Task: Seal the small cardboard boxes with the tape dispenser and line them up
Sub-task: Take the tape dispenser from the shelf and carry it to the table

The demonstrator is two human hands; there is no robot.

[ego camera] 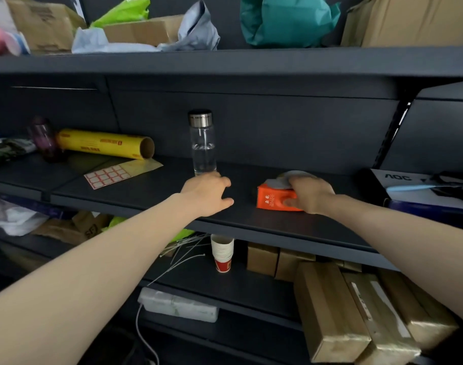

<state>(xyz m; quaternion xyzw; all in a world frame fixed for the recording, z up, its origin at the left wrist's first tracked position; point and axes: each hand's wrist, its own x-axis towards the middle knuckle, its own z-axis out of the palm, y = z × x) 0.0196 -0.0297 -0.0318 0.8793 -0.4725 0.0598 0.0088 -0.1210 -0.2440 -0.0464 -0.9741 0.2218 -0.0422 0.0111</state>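
- Gripping the orange plastic tape dispenser [276, 200] on the dark metal shelf [251, 222] is my right hand [311, 194].
- My left hand [208, 192] rests loose and empty nearby.
- Brown cardboard boxes [327, 309] lie one shelf below.

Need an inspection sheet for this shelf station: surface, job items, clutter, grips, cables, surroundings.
Surface: dark middle shelf, both hands on it.
Job's things: orange tape dispenser sits on the middle shelf; small cardboard boxes sit on the shelf below.
Clutter: clear bottle upright, yellow film roll lying down, label sheet flat; below, stacked paper cups and loose cable ties.
Grips: left hand rests by the bottle's base, holding nothing; right hand grips the tape dispenser.
Cables: white cable hangs from a white block on the lower shelf.
Surroundings: teal bag among bags and cartons on the top shelf; AOC carton at right.
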